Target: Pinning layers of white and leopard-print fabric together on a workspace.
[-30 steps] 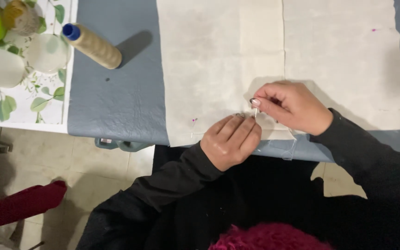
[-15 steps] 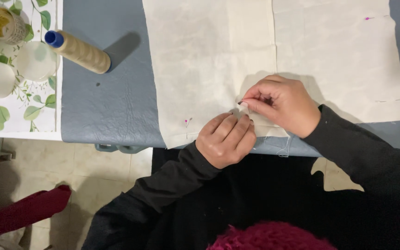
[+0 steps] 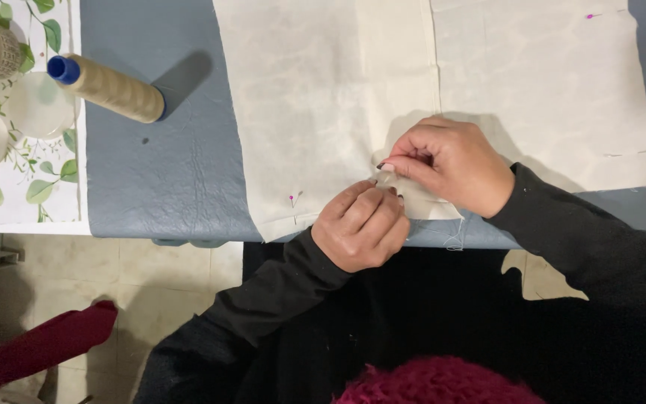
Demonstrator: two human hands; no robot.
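Both hands are working right at the near edge of a cream-coloured fabric sheet (image 3: pixel 323 112), which is lying flat on a blue-grey leatherette table (image 3: pixel 166 172) with a slightly creased, grainy surface. The right hand (image 3: pixel 454 161) is curling over the cloth with thumb and forefinger pressed together, pinching a small fold of the fabric's hem; whether a needle is sitting in that grip is too small to tell. The left hand (image 3: pixel 360 224) is sitting just below it, fingers tucked into a loose fist with the fingertips touching the same bit of hem, so the two hands are almost meeting there. The fabric looks matte and woven, with a long straight seam or fold line running up the middle. A pink-headed pin (image 3: pixel 291 199) is sticking in the cloth just left of the left hand, and another pink pin head (image 3: pixel 590 16) is showing near the far right corner. A loose bit of thread (image 3: pixel 454 241) is dangling off the table edge under the right wrist. Off to the left, a cone-shaped spool of beige thread (image 3: pixel 114 88) with a blue core is lying on its side, casting a shadow. Beside that, a leaf-patterned cloth (image 3: pixel 31 187) is carrying some white round containers (image 3: pixel 39 105).
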